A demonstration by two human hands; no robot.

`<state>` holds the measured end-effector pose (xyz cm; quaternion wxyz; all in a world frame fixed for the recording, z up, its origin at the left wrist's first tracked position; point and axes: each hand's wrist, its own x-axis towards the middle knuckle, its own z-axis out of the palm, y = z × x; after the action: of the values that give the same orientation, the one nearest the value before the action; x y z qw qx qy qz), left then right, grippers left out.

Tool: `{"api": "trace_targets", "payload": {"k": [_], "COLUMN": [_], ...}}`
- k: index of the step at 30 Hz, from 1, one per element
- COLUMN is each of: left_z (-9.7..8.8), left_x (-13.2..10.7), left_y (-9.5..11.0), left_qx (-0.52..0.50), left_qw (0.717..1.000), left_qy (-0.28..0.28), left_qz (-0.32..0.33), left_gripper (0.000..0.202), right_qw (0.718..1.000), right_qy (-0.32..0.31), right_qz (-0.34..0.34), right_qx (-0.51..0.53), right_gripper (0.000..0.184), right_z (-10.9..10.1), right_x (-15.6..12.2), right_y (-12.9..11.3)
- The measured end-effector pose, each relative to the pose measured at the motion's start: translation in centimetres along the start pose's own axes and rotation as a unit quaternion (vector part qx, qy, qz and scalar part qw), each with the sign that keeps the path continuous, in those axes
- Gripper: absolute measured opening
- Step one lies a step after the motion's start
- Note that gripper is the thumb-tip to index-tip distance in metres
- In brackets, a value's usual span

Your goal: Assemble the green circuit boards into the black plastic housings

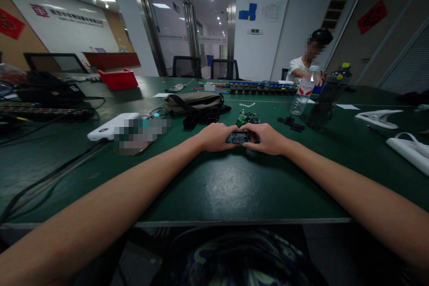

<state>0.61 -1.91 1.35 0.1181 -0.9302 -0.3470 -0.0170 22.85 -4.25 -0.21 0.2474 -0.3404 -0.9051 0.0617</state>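
Between my two hands is a small black rectangular case (pixel 240 137), its printed or ribbed face turned toward me, too small to read. My left hand (pixel 217 137) grips its left end with thumb and fingers. On the opposite end, my right hand (pixel 268 138) pinches it, thumb along the lower edge. Just behind the hands lies a pile of small green circuit boards (pixel 247 117), partly hidden by them. A cluster of black plastic pieces (pixel 291 123) rests to the right of my right hand.
A grey-brown bag (pixel 192 103) lies behind my left hand. Left are a white power bank (pixel 112 126) and a red bin (pixel 118 79). A clear water bottle (pixel 303 91) and a dark bottle (pixel 326 100) stand right. Across the table sits another person (pixel 300 66).
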Motion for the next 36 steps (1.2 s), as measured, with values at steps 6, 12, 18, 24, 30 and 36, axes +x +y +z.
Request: {"api": "trace_targets", "payload": {"k": [6,12,18,24,30,36], "left_z": [0.03,-0.01,0.05,-0.05,-0.05,0.06], "left_x": [-0.03,-0.02,0.00,-0.02,0.00,0.04], "left_y": [0.10,0.09,0.03,0.07,0.05,0.04], "left_qx": [-0.002,-0.009,0.001,0.008,0.010,0.014], "left_qw": [1.000,1.000,1.000,1.000,1.000,1.000], "left_qy": [0.003,0.002,-0.001,-0.004,-0.007,-0.003], "left_qz": [-0.006,-0.002,-0.004,0.003,0.003,0.000], "left_gripper": [0.047,0.046,0.047,0.047,0.048,0.048], "right_qw": [1.000,1.000,1.000,1.000,1.000,1.000], "right_qy": [0.006,0.003,0.003,0.000,0.000,0.004], "right_qz": [-0.006,-0.009,-0.005,-0.002,0.003,-0.004], "right_qx": [0.000,0.000,0.001,-0.001,0.004,0.001], "right_gripper": [0.038,0.038,0.038,0.040,0.039,0.039], "right_z": [0.10,0.11,0.10,0.02,0.03,0.09], "right_x": [0.00,-0.01,-0.03,0.00,0.02,0.01], "right_y": [0.11,0.21,0.15,0.04,-0.02,0.13]}}
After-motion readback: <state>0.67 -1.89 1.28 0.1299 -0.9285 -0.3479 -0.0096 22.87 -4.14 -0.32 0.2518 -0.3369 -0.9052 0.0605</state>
